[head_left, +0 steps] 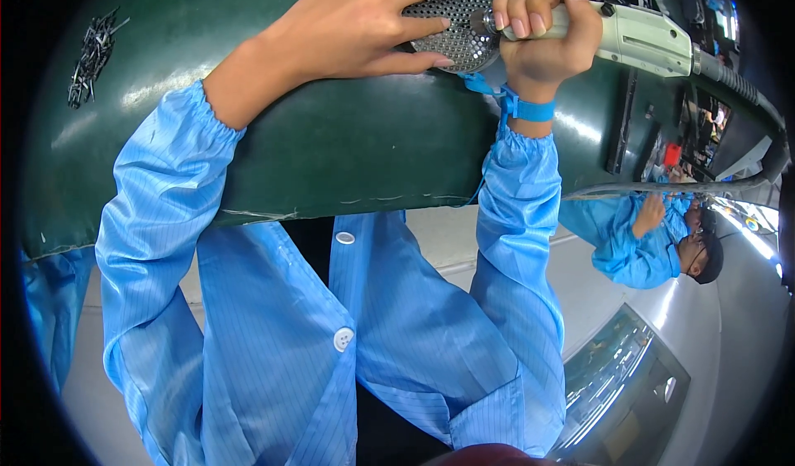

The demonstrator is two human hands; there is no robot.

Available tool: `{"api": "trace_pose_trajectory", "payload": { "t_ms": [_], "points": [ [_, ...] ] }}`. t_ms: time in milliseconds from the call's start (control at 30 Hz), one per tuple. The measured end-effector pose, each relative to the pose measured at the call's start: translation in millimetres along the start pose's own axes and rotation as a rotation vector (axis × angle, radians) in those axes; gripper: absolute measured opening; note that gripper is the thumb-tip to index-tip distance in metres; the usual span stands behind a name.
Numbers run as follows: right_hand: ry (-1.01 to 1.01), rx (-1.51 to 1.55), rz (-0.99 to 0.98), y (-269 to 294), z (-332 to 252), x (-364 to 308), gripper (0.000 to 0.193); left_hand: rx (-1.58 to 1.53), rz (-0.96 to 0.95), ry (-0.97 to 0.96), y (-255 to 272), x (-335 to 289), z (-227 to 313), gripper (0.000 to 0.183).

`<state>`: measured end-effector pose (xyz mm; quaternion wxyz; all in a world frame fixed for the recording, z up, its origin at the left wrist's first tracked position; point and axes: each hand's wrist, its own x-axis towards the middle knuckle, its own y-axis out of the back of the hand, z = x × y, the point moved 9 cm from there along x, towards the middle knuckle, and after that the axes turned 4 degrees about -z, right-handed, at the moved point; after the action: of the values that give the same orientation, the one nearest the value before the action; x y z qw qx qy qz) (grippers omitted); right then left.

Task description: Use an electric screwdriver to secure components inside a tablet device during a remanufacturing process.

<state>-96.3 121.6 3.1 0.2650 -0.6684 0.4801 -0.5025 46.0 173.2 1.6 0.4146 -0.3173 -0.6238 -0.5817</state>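
Observation:
My right hand (551,31) is wrapped round a pale electric screwdriver (642,40), its tip end pointing left. A ribbed grey cable (729,81) leaves its rear end. Beside that tip end lies a round metal plate (476,52) full of small holes, partly cut off by the upper edge of the view. My left hand (356,27) reaches over the plate's left side with fingers spread, several fingertips on or just above its surface. What lies under those fingertips is too small to make out. A blue strap (530,110) circles my right wrist.
A dark green mat (356,151) covers the table, with a worn front edge. At the far left lies a pile of thin black pieces (93,56). Black parts and a red item (672,154) are to the right, where another person (654,238) in blue sits.

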Motion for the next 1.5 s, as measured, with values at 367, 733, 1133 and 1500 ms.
{"api": "trace_pose_trajectory", "payload": {
  "t_ms": [367,733,1133,1500],
  "points": [
    [-0.024,-0.964,0.130,-27,-8,-9,0.029,0.195,0.123,-0.172,9,0,24,0.033],
    [-0.009,-0.981,-0.057,-39,-29,0,0.037,-0.075,-0.375,0.216,-10,3,12,0.035],
    [0.023,-0.867,0.164,-46,-7,10,0.011,-0.101,-0.426,0.279,-11,19,28,0.031],
    [0.027,-0.869,0.215,-34,-15,5,0.012,-0.099,-0.454,0.345,-6,15,17,0.031]
  ]
}}
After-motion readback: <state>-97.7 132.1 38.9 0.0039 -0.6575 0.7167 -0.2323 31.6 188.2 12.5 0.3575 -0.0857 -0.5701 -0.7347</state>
